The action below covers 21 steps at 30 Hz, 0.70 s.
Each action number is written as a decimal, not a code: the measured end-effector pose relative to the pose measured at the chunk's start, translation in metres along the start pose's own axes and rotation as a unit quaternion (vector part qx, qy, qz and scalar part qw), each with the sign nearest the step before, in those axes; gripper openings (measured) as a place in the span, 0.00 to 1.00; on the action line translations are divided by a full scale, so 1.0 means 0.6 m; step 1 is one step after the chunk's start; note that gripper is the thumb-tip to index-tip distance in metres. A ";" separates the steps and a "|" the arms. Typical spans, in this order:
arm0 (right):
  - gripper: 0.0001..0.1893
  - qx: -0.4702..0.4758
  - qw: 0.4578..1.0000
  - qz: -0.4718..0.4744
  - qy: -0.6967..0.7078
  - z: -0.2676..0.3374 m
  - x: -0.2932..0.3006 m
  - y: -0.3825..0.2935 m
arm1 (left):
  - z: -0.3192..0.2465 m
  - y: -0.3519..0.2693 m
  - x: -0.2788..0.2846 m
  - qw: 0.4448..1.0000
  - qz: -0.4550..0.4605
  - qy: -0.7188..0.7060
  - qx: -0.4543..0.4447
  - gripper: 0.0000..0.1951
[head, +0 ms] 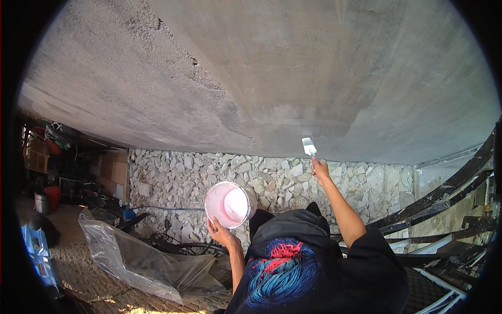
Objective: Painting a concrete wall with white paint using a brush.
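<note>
My right hand [320, 171] is closed around the handle of a paintbrush [309, 146], whose white-coated bristles lie at the lower part of the grey plastered wall [298, 78]. Darker, damp-looking patches spread over the wall above the brush. My left hand [219, 231] grips the near rim of a plastic bucket [215, 200], which is tilted so that its inside shows. White liquid lies in the bucket, and its inner wall has a pinkish tint.
Loose broken stones [176, 168] cover the ground along the wall. A clear plastic sheet [137, 263] lies at the lower left, near dark hoses or cables. Dark metal bars [439, 196] curve along the right. Cardboard [113, 168] and assorted items stand at the far left.
</note>
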State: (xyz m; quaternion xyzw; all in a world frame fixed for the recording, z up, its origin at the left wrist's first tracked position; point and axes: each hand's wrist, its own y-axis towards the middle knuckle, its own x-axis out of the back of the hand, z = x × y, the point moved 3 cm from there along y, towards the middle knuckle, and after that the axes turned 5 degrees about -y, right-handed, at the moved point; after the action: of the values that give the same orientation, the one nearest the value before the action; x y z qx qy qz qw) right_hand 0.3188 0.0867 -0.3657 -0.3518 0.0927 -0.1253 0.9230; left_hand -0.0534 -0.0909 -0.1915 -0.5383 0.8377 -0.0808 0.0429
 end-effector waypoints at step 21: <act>0.15 0.421 0.849 -0.092 -0.307 0.152 -0.147 -0.125 | 0.008 0.000 0.024 1.000 -0.007 0.015 0.011 0.25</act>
State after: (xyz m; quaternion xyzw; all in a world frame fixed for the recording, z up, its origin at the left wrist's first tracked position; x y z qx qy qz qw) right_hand 0.2458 0.1159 -0.2410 0.0431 -0.2895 -0.1220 0.9484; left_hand -0.0585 -0.1044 -0.1961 -0.5421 0.8338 -0.0981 0.0356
